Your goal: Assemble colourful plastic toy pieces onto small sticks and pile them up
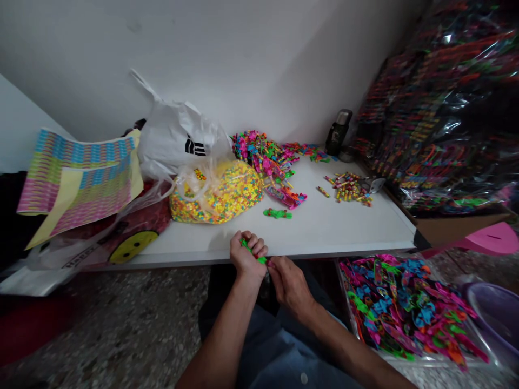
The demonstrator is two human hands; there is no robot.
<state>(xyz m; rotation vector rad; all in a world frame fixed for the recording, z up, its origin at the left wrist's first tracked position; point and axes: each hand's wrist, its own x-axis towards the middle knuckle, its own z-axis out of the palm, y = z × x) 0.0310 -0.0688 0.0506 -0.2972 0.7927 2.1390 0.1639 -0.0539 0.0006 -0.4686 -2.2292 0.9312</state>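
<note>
My left hand (245,255) and my right hand (288,286) are together just off the front edge of the white table (336,229). My left hand's fingers are closed around a bright green plastic piece (252,251). The fingertips of my right hand pinch its far end, with a small red spot showing there. Its exact shape is mostly hidden by my fingers. A similar green piece (277,213) lies on the tabletop beyond my hands, apart from them.
On the table stand a transparent bag of multicoloured small pieces (217,192), a heap of bright plastic toys (263,162), and a small pile of tubes (349,189). A tray of colourful toys (405,308) sits low to the right, beside a purple basin (497,319).
</note>
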